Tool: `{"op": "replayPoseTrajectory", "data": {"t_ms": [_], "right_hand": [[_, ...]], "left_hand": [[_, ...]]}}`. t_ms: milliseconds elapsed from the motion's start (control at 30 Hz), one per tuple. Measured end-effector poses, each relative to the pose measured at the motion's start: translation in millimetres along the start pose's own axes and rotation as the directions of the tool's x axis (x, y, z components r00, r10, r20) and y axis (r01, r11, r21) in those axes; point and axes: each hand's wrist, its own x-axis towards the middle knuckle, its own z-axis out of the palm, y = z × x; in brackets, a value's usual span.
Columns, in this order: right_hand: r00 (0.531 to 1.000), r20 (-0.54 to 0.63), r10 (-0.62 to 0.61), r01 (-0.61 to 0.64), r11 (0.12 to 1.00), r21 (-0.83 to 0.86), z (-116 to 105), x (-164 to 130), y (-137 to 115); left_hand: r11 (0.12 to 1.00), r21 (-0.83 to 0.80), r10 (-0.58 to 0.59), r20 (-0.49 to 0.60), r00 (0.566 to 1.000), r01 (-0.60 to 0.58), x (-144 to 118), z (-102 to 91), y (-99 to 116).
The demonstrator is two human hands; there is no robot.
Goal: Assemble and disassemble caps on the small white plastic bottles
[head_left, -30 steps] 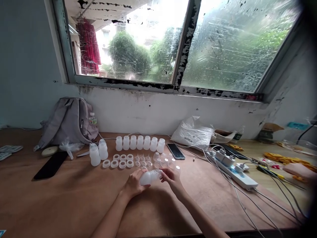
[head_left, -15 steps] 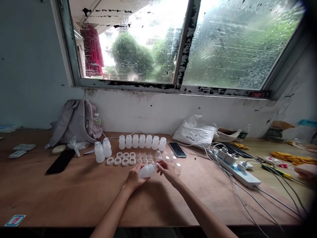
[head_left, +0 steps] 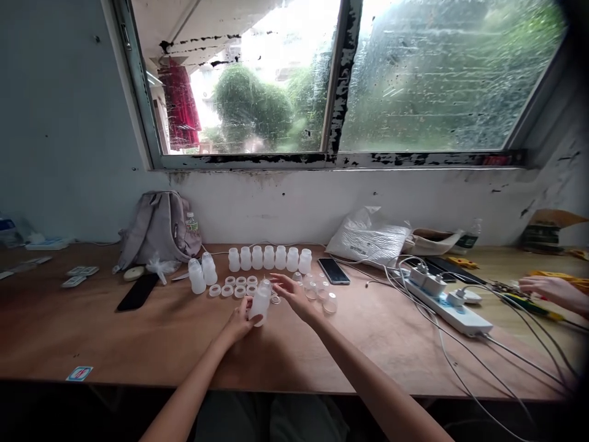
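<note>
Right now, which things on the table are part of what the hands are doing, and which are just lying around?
Part of the work:
left hand holding a white bottle
right hand, open
row of bottles
white rings
clear caps

Just lying about:
backpack
phone
black phone
plastic bag
power strip

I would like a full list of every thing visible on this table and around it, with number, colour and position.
bottle in hand: 1, white, upright on the table centre
bottle row: 6, white, behind the hands
bottle pair: 2, white, left of the row
rings: several, white, before the row
clear caps: several, transparent, right of the hands
phone: 1, dark, right of the row
black phone: 1, far left
backpack: 1, grey, against the wall
plastic bag: 1, white, by the wall
power strip: 1, white, right
another person's hand: 1, far right
left hand: grips the bottle
right hand: open, above the rings
</note>
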Motion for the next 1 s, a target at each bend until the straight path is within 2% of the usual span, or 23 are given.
{"op": "replayPoseTrajectory", "data": {"t_ms": [133, 233, 333, 433, 500, 633, 700, 767, 867, 1000], "right_hand": [[0.99, -0.083, 0.113, -0.105, 0.99, 0.096, -5.0, -12.8, 19.1], [0.965, -0.131, 0.226, -0.194, 0.955, 0.223, -8.5, -24.5, 40.1], [0.939, -0.153, 0.308, -0.241, 0.907, 0.345, -10.7, -31.5, 55.6], [0.925, -0.168, 0.34, -0.245, 0.875, 0.418, -11.6, -33.4, 62.7], [0.924, -0.173, 0.341, -0.235, 0.864, 0.445, -11.5, -33.6, 64.9], [0.93, -0.189, 0.316, -0.21, 0.877, 0.433, -10.6, -35.4, 68.8], [0.936, -0.19, 0.298, -0.2, 0.889, 0.411, -10.3, -36.7, 70.8], [0.94, -0.186, 0.287, -0.199, 0.902, 0.384, -10.0, -37.5, 71.9], [0.947, -0.172, 0.271, -0.2, 0.917, 0.344, -9.4, -37.8, 71.1], [0.956, -0.159, 0.247, -0.197, 0.941, 0.276, -8.3, -37.2, 68.6]], "left_hand": [[0.998, -0.04, -0.058, -0.042, 0.997, 0.056, 0.6, -1.4, -8.9], [0.997, 0.021, -0.068, -0.071, 0.995, 0.07, 1.3, -4.4, -5.3], [0.99, 0.126, -0.046, -0.142, 0.989, 0.064, 7.2, -15.1, 14.1], [0.98, 0.194, -0.013, -0.175, 0.985, 0.048, 20.4, -32.7, 45.6], [0.958, 0.287, 0.032, -0.11, 0.993, 0.001, 31.7, -44.7, 67.2], [0.858, 0.507, 0.01, 0.152, 0.988, -0.087, 56.6, -64.8, 98.5], [0.812, 0.574, -0.009, 0.185, 0.983, -0.101, 71.3, -76.8, 107.9], [0.791, 0.606, -0.006, 0.151, 0.989, -0.088, 88.1, -92.6, 114.5], [0.751, 0.66, -0.002, 0.044, 0.999, -0.027, 114.8, -120.4, 118.5], [0.68, 0.729, -0.024, -0.086, 0.996, 0.079, 142.9, -149.5, 108.2]]}}
